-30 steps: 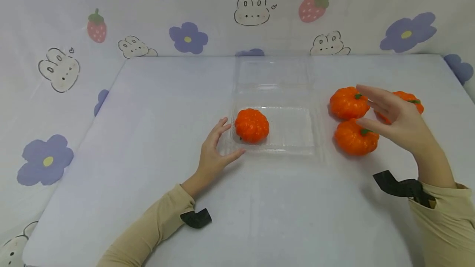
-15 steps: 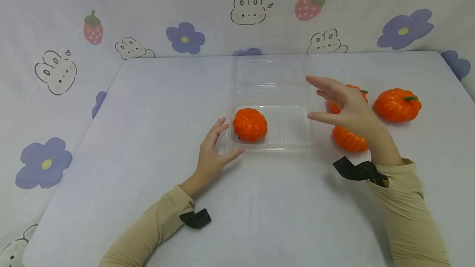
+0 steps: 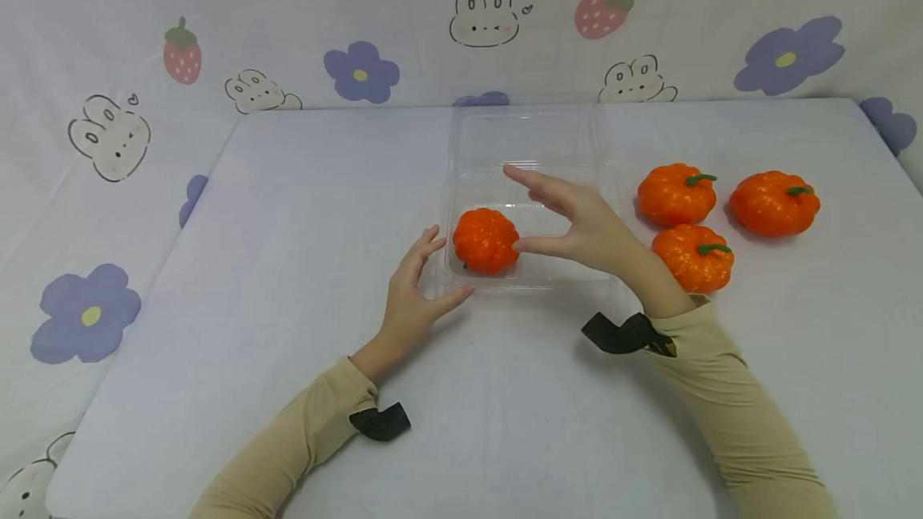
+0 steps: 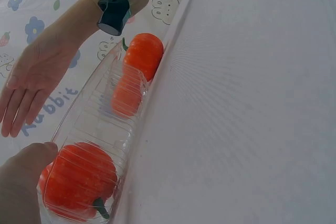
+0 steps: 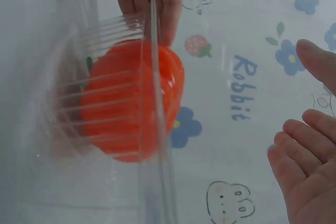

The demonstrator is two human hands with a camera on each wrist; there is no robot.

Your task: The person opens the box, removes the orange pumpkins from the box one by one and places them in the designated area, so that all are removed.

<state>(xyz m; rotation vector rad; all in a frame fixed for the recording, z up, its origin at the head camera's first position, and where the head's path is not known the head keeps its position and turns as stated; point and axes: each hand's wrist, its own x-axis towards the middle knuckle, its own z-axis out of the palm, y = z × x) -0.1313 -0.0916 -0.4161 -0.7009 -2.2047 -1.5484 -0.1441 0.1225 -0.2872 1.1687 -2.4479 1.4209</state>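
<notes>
A clear plastic container (image 3: 562, 283) lies on the table with its lid (image 3: 530, 134) laid back. An orange toy pumpkin (image 3: 485, 242) rests in its left part; in the left wrist view, this pumpkin's green stem (image 4: 101, 208) shows through the wall. My left hand (image 3: 411, 303) is at the container's left front corner, fingers straight and spread, thumb at the rim. Above the right part of the container hovers my right hand (image 3: 594, 231), fingers extended, thumb apart, holding nothing. In the head view its thumb overlaps the pumpkin's edge; whether they touch I cannot tell.
Right of the container sit three more orange pumpkins with green stems: one at the back (image 3: 676, 194), one in front (image 3: 695, 259), partly behind my right wrist, and one farther right (image 3: 775, 204). A patterned cloth (image 3: 404, 6) hangs behind the white table (image 3: 324, 207).
My right hand has moved left from over the loose pumpkins to above the container, uncovering those pumpkins. My left hand and the pumpkin in the container have stayed in place.
</notes>
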